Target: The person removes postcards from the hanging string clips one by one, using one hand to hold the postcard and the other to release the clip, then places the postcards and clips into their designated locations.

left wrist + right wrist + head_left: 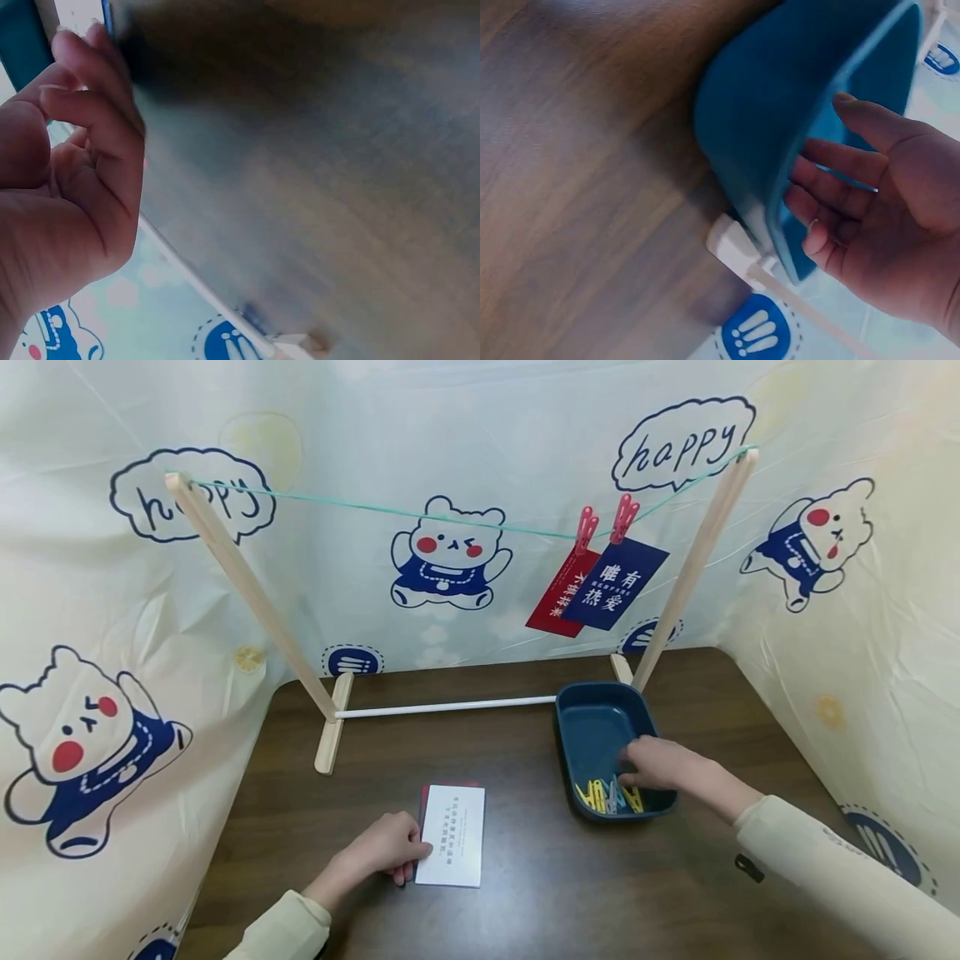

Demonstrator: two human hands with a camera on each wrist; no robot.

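Note:
My left hand [386, 845] is at the left edge of a small stack of cards [452, 835] on the table, thumb over the edge and the other fingers curled. The top card is white with printed characters; red shows behind it. In the left wrist view, the fingertips [67, 45] meet the card edge. My right hand [660, 764] reaches over the rim into a dark blue basin [596, 695], its fingers loosely bent and nothing seen between them in the right wrist view. Yellow and grey-blue clothespins [600, 795] lie at the basin's near end, just below my fingers.
Behind stands a wooden frame [255, 593] with a green string [352, 505] across its top. Pink clothespins [624, 518] hold a red card [555, 602] and a blue card [615, 583] on it. A white rod [450, 705] runs along its base. A small black object [748, 868] lies at right.

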